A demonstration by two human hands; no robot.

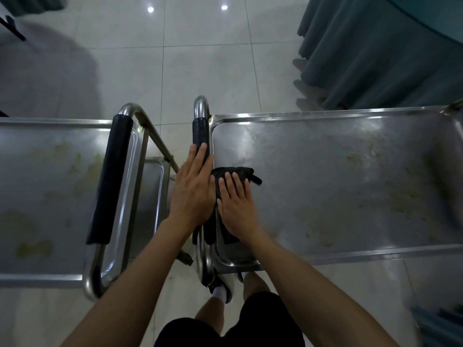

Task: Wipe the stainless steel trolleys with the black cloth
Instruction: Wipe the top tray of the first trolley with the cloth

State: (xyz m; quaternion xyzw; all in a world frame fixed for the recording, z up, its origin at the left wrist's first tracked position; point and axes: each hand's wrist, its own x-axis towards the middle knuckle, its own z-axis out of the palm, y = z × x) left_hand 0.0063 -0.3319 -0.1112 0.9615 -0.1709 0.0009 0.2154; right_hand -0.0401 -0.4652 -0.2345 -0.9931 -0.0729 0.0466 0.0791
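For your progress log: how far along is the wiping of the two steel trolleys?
Done: nothing clearly. In hand: the right hand presses the black cloth flat on the right stainless steel trolley; the left hand rests on its black-padded handle. Left: yellowish smears on both trays, including the left trolley.

A single head-worn camera looks steeply down from close above both hands, with trolley tops to either side and tiled floor beyond them.
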